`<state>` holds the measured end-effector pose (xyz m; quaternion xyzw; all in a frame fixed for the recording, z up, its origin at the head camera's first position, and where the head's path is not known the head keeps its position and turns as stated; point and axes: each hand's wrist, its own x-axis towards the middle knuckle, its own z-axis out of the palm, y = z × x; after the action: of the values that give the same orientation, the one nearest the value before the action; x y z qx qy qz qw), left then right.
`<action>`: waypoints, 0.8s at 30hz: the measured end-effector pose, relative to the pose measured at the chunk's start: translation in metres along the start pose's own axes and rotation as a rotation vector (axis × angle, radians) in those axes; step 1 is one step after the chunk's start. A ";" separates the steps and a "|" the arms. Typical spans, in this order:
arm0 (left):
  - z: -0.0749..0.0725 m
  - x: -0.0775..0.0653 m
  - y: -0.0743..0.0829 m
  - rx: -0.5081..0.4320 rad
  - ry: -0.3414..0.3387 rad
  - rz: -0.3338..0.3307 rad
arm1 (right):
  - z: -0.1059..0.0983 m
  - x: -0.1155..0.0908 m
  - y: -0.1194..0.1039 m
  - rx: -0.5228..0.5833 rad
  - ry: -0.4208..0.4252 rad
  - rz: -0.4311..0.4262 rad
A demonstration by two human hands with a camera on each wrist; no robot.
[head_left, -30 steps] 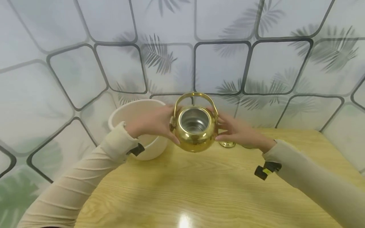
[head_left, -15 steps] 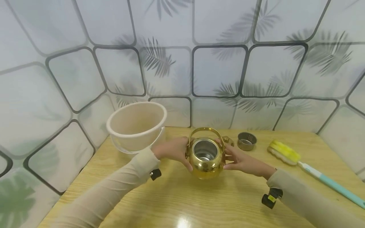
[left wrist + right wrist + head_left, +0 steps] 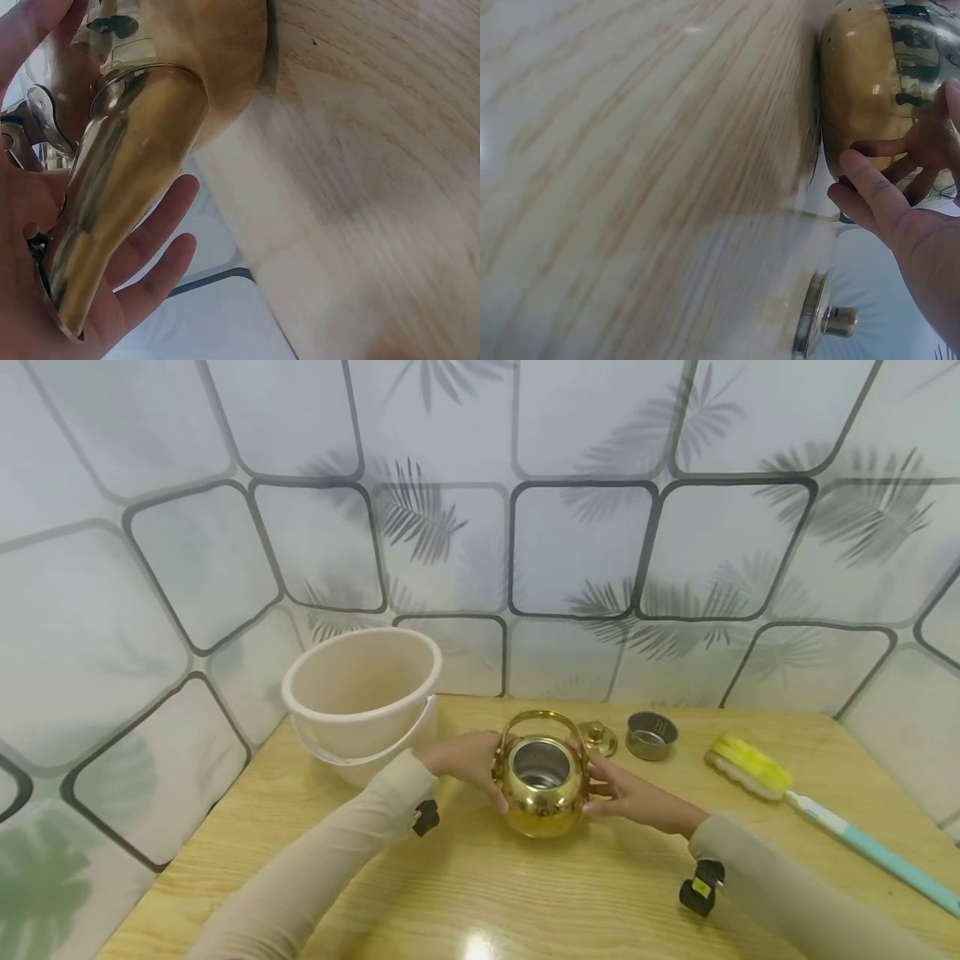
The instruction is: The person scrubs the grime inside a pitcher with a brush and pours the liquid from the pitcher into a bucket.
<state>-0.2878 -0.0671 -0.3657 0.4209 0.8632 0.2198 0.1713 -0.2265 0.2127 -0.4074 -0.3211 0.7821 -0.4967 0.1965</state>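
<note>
A shiny gold teapot (image 3: 546, 817) with a raised arched handle sits on the wooden table, its lidless mouth showing a steel interior. My left hand (image 3: 471, 762) holds its left side; in the left wrist view the spout (image 3: 127, 172) lies across the palm, with two fingers visible behind it. On the opposite side my right hand (image 3: 628, 795) holds the round body, thumb toward the front. The right wrist view shows those fingers (image 3: 877, 187) against the polished wall near the base. Just behind the teapot lies its gold lid (image 3: 597, 738), knob up.
A white bucket (image 3: 362, 717) with its handle hanging down stands at the back left. Right of the lid is a small metal strainer (image 3: 652, 737). A yellow sponge brush (image 3: 750, 767) with a teal handle lies along the right side. A patterned wall (image 3: 577, 543) closes off the back.
Both hands have brought the teapot down from the air beside the bucket, slightly to the right, onto the table. The lid, strainer and brush have come into fuller view.
</note>
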 end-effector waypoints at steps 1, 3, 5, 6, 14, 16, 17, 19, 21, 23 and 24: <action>0.000 0.001 -0.001 -0.005 -0.003 0.001 | 0.000 0.000 0.001 -0.001 0.000 0.000; 0.001 0.002 -0.002 -0.006 -0.002 -0.004 | -0.001 0.001 0.003 -0.005 0.002 0.002; 0.002 0.002 -0.002 -0.018 -0.002 -0.009 | -0.001 0.001 0.005 0.001 0.002 0.015; 0.002 0.003 -0.003 -0.023 -0.003 -0.011 | -0.002 0.001 0.005 0.000 0.003 0.018; 0.001 0.002 -0.001 0.027 0.034 -0.076 | -0.006 0.003 0.010 -0.037 0.031 0.004; 0.001 0.001 0.000 0.049 0.046 -0.105 | -0.008 0.003 0.009 -0.052 0.034 0.003; 0.001 0.000 0.000 0.058 0.053 -0.116 | -0.009 0.002 0.009 -0.057 0.032 0.009; 0.001 -0.004 0.003 0.089 0.069 -0.136 | -0.011 0.000 0.007 -0.077 0.036 0.038; 0.003 -0.009 0.005 0.152 0.087 -0.151 | -0.015 -0.004 0.005 -0.135 0.061 0.058; 0.006 -0.015 0.008 0.232 0.109 -0.158 | -0.020 -0.009 0.001 -0.239 0.120 0.053; 0.007 -0.019 0.009 0.275 0.125 -0.154 | -0.024 -0.013 -0.001 -0.306 0.169 0.041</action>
<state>-0.2674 -0.0756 -0.3647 0.3585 0.9238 0.1115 0.0745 -0.2323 0.2370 -0.3963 -0.2885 0.8685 -0.3931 0.0891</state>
